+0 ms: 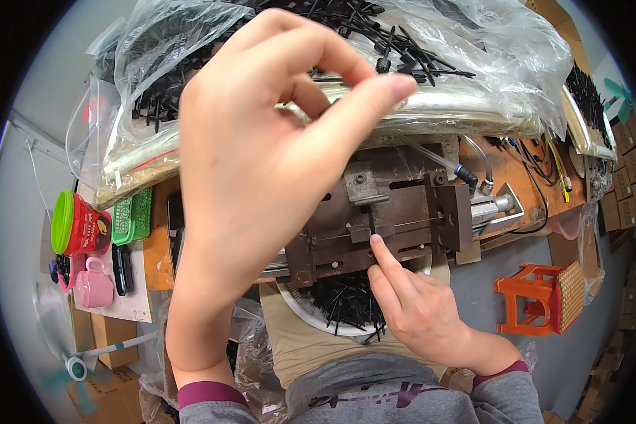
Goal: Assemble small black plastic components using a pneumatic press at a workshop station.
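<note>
My left hand (261, 134) is raised in front of a bag-lined heap of thin black plastic pieces (410, 53). Its thumb and index finger come together in a pinch; whatever is between them cannot be made out against the heap. Below it sits a dark brown metal fixture (410, 191) with slots and a bolted block (364, 187). A thin black plastic piece (373, 220) lies lengthwise in the fixture, under the block's near edge. My right hand (420, 304) touches that piece's near end with a stretched index fingertip; the rest of the fingers are partly hidden.
A white-rimmed tub (304, 311) of black pieces sits at my lap beneath the fixture. An air cylinder (493, 206), hoses and cables stand at the right. To the left are a red tub (92, 225), a green basket (131, 215) and a pink cup (94, 286). An orange stool (533, 300) stands right.
</note>
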Action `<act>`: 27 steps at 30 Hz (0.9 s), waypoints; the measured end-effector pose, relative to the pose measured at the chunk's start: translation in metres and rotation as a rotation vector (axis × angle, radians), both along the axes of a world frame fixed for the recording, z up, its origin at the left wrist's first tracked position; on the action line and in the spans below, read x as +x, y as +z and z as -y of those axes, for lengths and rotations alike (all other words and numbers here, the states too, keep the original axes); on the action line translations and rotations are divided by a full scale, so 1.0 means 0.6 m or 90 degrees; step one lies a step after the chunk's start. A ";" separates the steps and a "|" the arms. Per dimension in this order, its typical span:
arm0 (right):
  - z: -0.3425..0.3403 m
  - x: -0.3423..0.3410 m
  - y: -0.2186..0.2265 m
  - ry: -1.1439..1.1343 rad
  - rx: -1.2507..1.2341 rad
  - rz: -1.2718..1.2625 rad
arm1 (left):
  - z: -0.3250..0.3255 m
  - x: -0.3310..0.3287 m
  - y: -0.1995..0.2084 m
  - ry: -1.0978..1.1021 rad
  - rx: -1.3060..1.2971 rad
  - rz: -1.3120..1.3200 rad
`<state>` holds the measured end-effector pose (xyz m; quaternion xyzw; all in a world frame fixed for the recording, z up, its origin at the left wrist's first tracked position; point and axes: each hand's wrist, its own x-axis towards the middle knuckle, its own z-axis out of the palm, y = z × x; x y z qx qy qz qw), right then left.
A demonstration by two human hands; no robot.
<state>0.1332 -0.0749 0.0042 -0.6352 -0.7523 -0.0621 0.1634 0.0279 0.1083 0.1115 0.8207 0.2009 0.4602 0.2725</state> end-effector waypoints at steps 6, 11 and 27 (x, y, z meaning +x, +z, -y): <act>-0.013 0.009 0.016 0.047 -0.005 0.061 | 0.040 -0.062 -0.009 -0.047 -0.120 0.005; -0.016 0.019 0.033 0.082 -0.016 0.061 | 0.074 -0.111 -0.027 -0.068 -0.119 -0.073; -0.359 0.228 0.195 -0.288 -0.073 0.031 | 0.199 -0.062 -0.195 0.064 0.160 -0.326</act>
